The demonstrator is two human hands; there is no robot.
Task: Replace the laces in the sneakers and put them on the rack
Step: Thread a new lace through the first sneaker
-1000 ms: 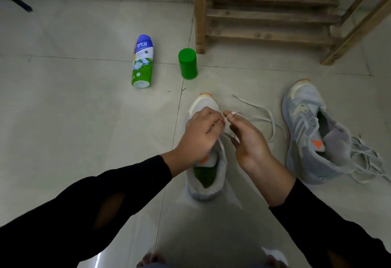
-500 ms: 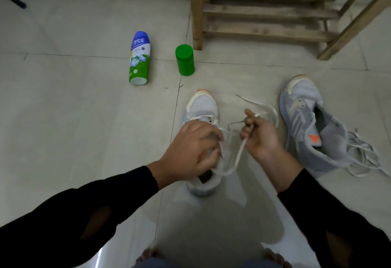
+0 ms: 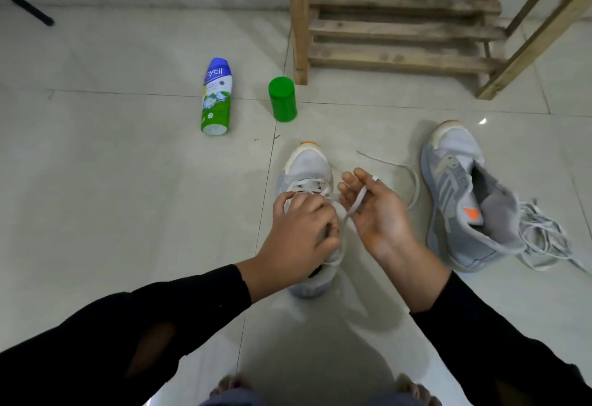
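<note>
Head view: the left hand [image 3: 301, 232] is still gripping the sneaker [image 3: 309, 162] on the floor, with its fingers curled over the tongue. The right hand [image 3: 374, 213], which was back-up half a second ago, is now turning palm up. The lace [image 3: 358, 202] is running across its bent fingers, with the tip pinched between two of them. I judge the lacing is only starting here. Further away, the second sneaker [image 3: 458, 187] is lying unlaced beside the old laces [image 3: 544, 239]. The rack [image 3: 400, 30] is standing behind.
</note>
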